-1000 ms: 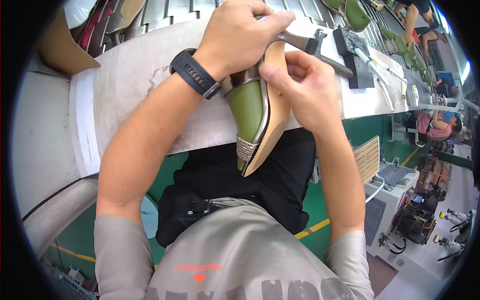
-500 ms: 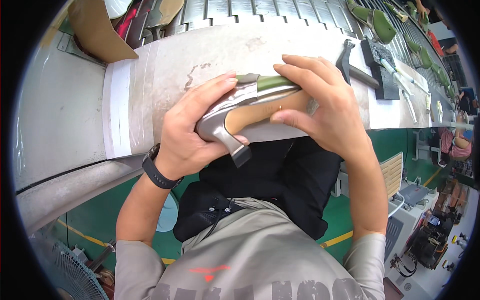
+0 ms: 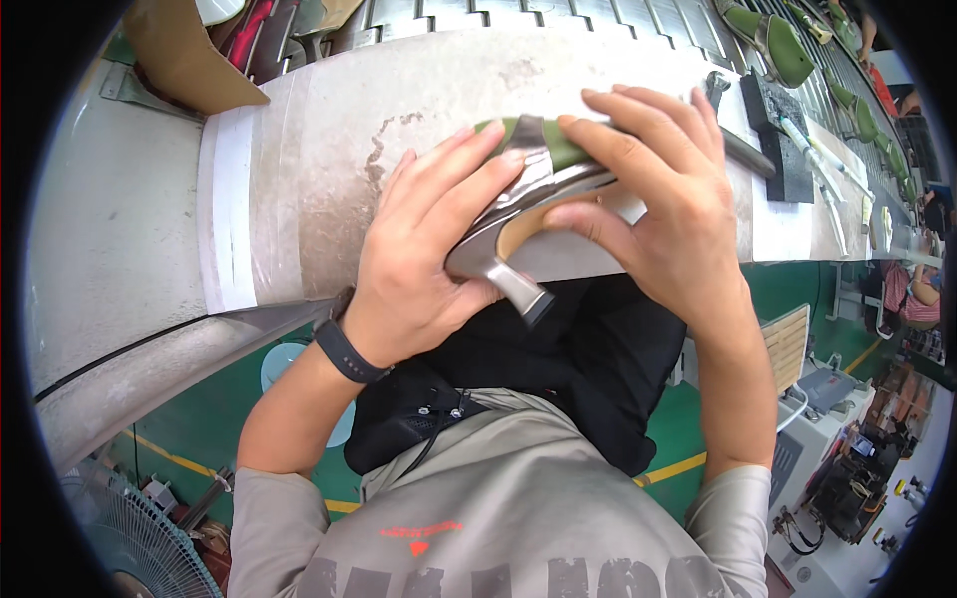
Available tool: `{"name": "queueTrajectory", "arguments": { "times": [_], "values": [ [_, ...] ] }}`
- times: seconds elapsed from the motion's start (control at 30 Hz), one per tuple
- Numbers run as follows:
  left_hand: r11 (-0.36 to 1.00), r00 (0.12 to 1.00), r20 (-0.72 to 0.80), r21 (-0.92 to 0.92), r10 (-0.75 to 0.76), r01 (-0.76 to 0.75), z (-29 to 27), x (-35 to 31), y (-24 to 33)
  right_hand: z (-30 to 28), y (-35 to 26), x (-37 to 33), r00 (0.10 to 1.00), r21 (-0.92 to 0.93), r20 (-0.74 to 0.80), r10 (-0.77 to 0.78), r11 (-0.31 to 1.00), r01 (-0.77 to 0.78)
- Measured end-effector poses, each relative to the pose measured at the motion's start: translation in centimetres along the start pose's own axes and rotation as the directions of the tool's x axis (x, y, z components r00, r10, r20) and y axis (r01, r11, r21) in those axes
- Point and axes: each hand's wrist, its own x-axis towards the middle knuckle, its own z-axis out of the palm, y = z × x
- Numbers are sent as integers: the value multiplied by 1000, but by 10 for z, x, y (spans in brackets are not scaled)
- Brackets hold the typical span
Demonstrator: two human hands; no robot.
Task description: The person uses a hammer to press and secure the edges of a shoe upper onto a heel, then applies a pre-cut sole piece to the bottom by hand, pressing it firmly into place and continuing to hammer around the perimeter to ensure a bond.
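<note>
Between my two hands is a high-heeled shoe [image 3: 535,164], with a green upper, a silvery band and trim, a tan sole and a silver heel with a dark tip. It is tipped on its side above the front edge of the worktable [image 3: 329,130], heel toward me. My left hand [image 3: 424,234] wraps its back part, fingers across the upper and thumb close to the heel. At the front part, my right hand [image 3: 668,194] has its fingers over the upper and its thumb against the sole side. The toe is hidden behind the right hand.
A hammer [image 3: 746,154] lies right of my right hand, beside a black block [image 3: 781,140] and several thin brushes [image 3: 819,169]. Beyond runs a slatted conveyor [image 3: 658,18] with green shoes [image 3: 788,50]. A cardboard piece [image 3: 189,65] stands at the far left; a fan [image 3: 140,528] is lower left.
The shoe has moved right and rolled, so more green upper and less sole show. My left hand has shifted right with it, its fingers further over the upper. My right fingers have moved slightly outward.
</note>
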Motion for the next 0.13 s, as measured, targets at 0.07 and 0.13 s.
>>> {"name": "queueTrajectory", "arguments": {
  "times": [0.07,0.13],
  "values": [
    [999,999,24,-11,-39,40,1,6,0,3,4,-7,999,-12,-5,38,999,-38],
    [998,976,212,-36,-40,48,-14,10,-9,7,3,-11,1000,70,1,12,997,-12]
  ]
}}
